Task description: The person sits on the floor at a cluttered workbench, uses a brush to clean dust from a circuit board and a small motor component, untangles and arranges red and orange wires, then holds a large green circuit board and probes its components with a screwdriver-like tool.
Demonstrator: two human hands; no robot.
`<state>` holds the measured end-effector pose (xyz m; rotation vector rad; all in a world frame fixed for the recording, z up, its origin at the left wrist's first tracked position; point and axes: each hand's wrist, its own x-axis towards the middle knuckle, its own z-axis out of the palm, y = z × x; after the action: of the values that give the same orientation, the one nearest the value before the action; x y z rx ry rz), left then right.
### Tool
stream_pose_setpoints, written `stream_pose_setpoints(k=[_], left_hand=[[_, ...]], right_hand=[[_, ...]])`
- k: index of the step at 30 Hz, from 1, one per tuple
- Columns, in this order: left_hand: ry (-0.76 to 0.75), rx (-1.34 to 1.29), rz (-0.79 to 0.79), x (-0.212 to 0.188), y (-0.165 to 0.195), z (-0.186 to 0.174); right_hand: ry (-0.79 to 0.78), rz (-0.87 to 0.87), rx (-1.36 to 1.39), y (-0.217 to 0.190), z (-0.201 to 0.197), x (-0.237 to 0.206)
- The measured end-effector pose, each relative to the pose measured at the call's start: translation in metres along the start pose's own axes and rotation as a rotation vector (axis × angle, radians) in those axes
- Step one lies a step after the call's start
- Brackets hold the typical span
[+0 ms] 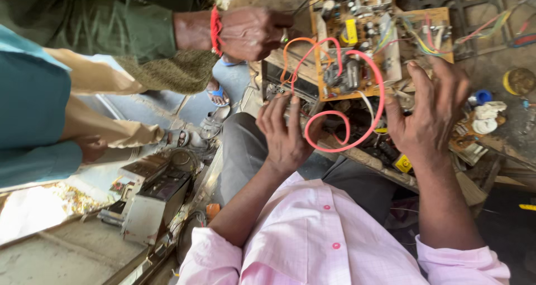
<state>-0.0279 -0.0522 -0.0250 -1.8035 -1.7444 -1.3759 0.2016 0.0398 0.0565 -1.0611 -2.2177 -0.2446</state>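
Head view, looking down over a pink shirt (312,235) at a cluttered repair bench (463,184), and it is hard to know where to look first. The biggest thing nearby is the grey metal appliance case (151,198) standing on the ground to the left, with a coloured printed sheet lying beside it, red, yellow and blue, too small to read. Above it stands a co-worker in a green sleeve (106,25), whose hand (251,32), a red band (214,30) at the wrist, is closed on the upper left edge of the work, as if steadying it.

The work itself is a tan circuit board (357,36), tilted up on edge so its component side faces the wearer; I'd guess it is propped that way to get at the parts underneath. A yellow rectangular label (351,31) sits near the top of it. A pink wire (349,115) loops down from the board and curls between the two hands, with a thinner orange wire (296,48) arching at its left.

The left hand (286,131) is open, fingers spread, its fingertips resting at the dark chassis just beside the pink loop, gripping nothing. The right hand (430,115) is likewise open and spread, hovering at the board's lower right corner, apart from it or barely touching; I can't tell which.

Smallest bits: a yellow square tag (403,163) below the right hand, and a blue cap (483,96) off right.
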Motion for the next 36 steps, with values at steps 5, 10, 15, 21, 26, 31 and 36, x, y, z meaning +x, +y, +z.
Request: stream_pose_setpoints(k=[5, 10, 15, 21, 26, 31, 36], left_hand=[[-0.014, 0.004, -0.005, -0.003, -0.004, 0.002], [-0.048, 0.000, -0.011, -0.004, -0.007, 0.003], [-0.063, -0.016, 0.027, -0.002, -0.009, 0.005], [-0.165, -0.031, 0.089, 0.009, -0.017, 0.015], [-0.244, -0.024, 0.147, 0.014, -0.028, 0.031], [-0.205, -0.062, 0.235, 0.021, -0.042, 0.046], [-0.217, -0.199, 0.366, 0.041, -0.053, 0.042]], right_hand=[[-0.027, 0.030, -0.051, -0.007, 0.002, -0.005], [-0.007, 0.069, -0.030, -0.010, 0.003, 0.001], [-0.001, 0.020, 0.188, -0.016, -0.020, 0.013], [0.196, 0.093, 0.346, -0.015, -0.081, -0.025], [0.061, 0.478, 0.412, 0.022, -0.054, -0.032], [-0.030, 0.448, -0.034, 0.049, -0.040, -0.039], [-0.157, 0.364, -0.037, 0.062, -0.031, -0.035]])
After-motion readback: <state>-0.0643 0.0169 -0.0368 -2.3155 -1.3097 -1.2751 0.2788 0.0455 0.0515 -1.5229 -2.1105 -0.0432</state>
